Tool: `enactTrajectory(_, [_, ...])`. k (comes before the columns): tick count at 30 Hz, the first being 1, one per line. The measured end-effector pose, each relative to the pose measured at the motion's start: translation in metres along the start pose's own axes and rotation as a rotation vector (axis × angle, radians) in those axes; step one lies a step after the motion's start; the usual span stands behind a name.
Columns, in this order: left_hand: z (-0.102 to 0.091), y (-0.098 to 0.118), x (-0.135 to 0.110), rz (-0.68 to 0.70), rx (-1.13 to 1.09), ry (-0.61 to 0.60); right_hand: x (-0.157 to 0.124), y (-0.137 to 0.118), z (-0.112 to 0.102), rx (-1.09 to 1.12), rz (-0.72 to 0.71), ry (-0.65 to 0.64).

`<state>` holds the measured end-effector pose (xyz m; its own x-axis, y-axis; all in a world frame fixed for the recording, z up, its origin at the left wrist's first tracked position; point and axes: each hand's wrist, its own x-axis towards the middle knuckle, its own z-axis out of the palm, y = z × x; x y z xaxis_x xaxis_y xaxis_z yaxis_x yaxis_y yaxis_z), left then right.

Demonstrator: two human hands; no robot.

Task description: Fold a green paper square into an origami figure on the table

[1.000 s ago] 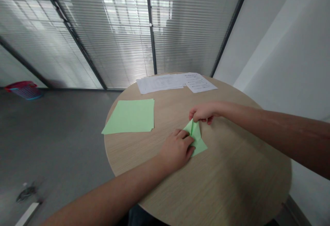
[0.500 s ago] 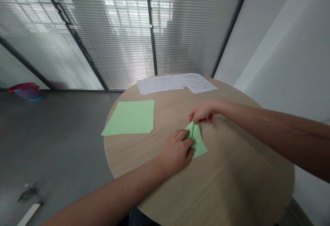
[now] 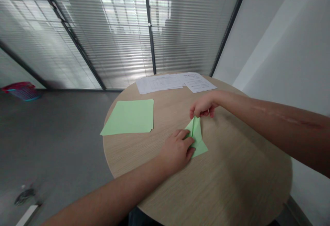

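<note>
A small folded sheet of green paper [image 3: 197,133] lies on the round wooden table, narrowing to a point at its far end. A crease runs down its upper part, and one corner juts out at the lower right. My left hand [image 3: 177,147] rests on its left side, fingers spread and pressing it against the table. At the far tip, my right hand [image 3: 203,105] pinches the paper between thumb and forefinger, its other fingers curled. The left fingers cover part of the paper's left edge.
Left on the table [image 3: 232,184] is a stack of green sheets [image 3: 129,116], slightly overhanging the edge. Printed white papers [image 3: 162,82] lie along the far side. A red and blue basket [image 3: 24,91] stands on the floor near the blinds. A white wall [image 3: 296,54] rises at right.
My right hand has moved slightly away from me, and the paper's pointed tip now reaches a little farther with it. My left hand stays in place. The camera view has shifted slightly.
</note>
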<state>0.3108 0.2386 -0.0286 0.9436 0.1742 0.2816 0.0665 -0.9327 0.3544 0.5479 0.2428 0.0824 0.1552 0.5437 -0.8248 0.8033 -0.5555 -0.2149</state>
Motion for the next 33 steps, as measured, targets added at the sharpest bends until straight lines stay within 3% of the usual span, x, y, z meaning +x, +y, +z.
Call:
enactTrajectory(12, [-0.001, 0.0, 0.0, 0.006, 0.001, 0.007, 0.016, -0.003, 0.007, -0.093, -0.053, 0.186])
enactTrajectory(20, [-0.003, 0.001, 0.001, 0.004, 0.004, -0.009, 0.014, -0.003, 0.004, -0.079, 0.041, 0.123])
enactTrajectory(23, [-0.002, 0.001, 0.001, 0.001, 0.004, -0.009, 0.012, -0.007, 0.007, -0.073, 0.045, 0.165])
enactTrajectory(27, [-0.001, 0.0, 0.001, 0.005, 0.008, -0.007, 0.0, -0.008, 0.003, 0.011, -0.047, 0.274])
enactTrajectory(30, [-0.001, 0.0, 0.0, 0.023, 0.003, -0.007, -0.009, 0.007, 0.008, 0.106, -0.133, 0.41])
enactTrajectory(31, [-0.001, 0.0, 0.0, 0.026, 0.003, -0.006, -0.011, 0.016, 0.016, 0.141, -0.158, 0.517])
enactTrajectory(32, [-0.001, 0.0, 0.0, 0.026, 0.004, -0.004, -0.012, 0.026, 0.027, 0.219, -0.206, 0.704])
enactTrajectory(33, [0.0, 0.0, 0.0, 0.024, 0.006, -0.001, -0.013, 0.037, 0.042, 0.236, -0.224, 0.786])
